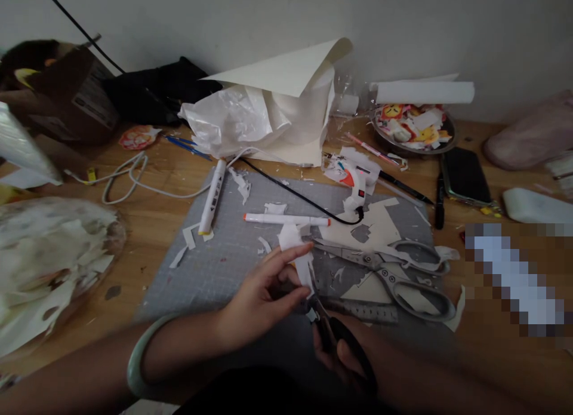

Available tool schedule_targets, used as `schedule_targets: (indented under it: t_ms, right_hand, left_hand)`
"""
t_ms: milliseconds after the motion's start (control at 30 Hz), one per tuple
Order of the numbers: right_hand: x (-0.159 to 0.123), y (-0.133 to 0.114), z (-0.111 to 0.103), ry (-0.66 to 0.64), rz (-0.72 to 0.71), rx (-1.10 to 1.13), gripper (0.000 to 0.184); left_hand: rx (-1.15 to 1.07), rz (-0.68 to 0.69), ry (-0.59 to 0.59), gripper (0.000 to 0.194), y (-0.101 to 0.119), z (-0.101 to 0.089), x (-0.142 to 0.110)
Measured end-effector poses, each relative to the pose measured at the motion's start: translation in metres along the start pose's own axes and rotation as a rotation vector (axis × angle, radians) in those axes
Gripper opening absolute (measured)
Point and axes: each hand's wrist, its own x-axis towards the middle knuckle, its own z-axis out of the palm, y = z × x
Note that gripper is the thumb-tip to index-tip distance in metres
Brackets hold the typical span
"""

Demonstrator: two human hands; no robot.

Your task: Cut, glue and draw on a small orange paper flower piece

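My left hand (264,292) pinches a small white paper piece (299,257) over the grey cutting mat (224,260); a pale green bangle (138,358) sits on that wrist. My right hand (344,358) grips black-handled scissors (326,331), whose blades meet the lower edge of the paper. Large silver scissors (394,269) lie on the mat just right of the paper. Two white markers (286,220) (212,195) and a white glue gun (360,188) with a black cord rest further back on the mat.
Paper scraps litter the mat. A rolled cream sheet and crumpled plastic (277,110) stand behind it. A dish of stickers (414,128), a phone (465,176), a pen (440,203) and a white cable (129,179) lie on the wooden table. A bowl of scraps (49,266) sits left.
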Motion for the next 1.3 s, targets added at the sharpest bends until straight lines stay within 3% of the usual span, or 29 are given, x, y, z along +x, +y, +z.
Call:
schedule_targets:
  t_ms: [167,400,500,700,1067,1300]
  right_hand:
    - [0.001,0.005,0.004,0.030,-0.025,-0.057,0.049]
    - [0.003,0.012,0.005,0.048,0.007,0.030,0.060]
    - [0.005,0.020,0.007,0.032,-0.024,0.082,0.061]
    - [0.008,0.036,0.012,0.116,-0.090,0.067,0.062]
    - [0.003,0.007,0.003,-0.021,-0.033,-0.010,0.052]
    - [0.003,0.006,0.002,0.012,-0.022,-0.045,0.053]
  left_hand:
    - [-0.063,-0.005,-0.014,0.053,-0.001,0.000,0.001]
    - [-0.230,-0.082,-0.026,0.052,0.003,0.000,0.003]
    - [-0.237,-0.098,-0.014,0.053,0.003,0.000,0.003]
    - [-0.190,-0.098,0.005,0.053,0.001,0.000,0.003]
    - [-0.281,-0.076,-0.024,0.053,-0.001,-0.001,0.003]
    - [-0.197,0.000,-0.087,0.055,-0.005,-0.002,0.001]
